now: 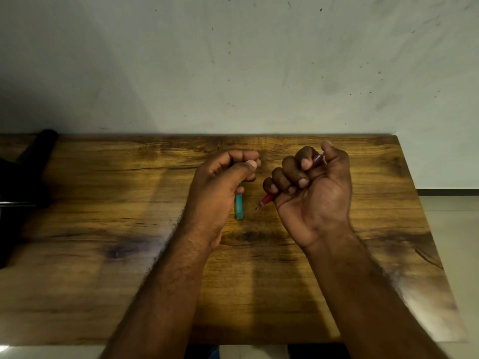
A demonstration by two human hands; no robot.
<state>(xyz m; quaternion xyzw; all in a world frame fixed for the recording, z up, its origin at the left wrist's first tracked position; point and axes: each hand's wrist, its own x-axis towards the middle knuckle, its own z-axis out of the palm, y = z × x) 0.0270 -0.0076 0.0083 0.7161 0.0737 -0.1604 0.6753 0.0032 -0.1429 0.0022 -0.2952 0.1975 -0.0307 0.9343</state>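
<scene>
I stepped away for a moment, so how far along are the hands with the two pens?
Done: both pens are off the table. In hand: the left hand grips the teal pen; the right hand grips the red pen, tip bare. Left: no cap is visible anywhere.

A wooden table (337, 268) with dark grain stands with its far edge against a pale, speckled wall (233, 60), a black object (31, 161) lies at its far left corner, and light tiled floor (451, 229) shows beyond its right edge.
</scene>
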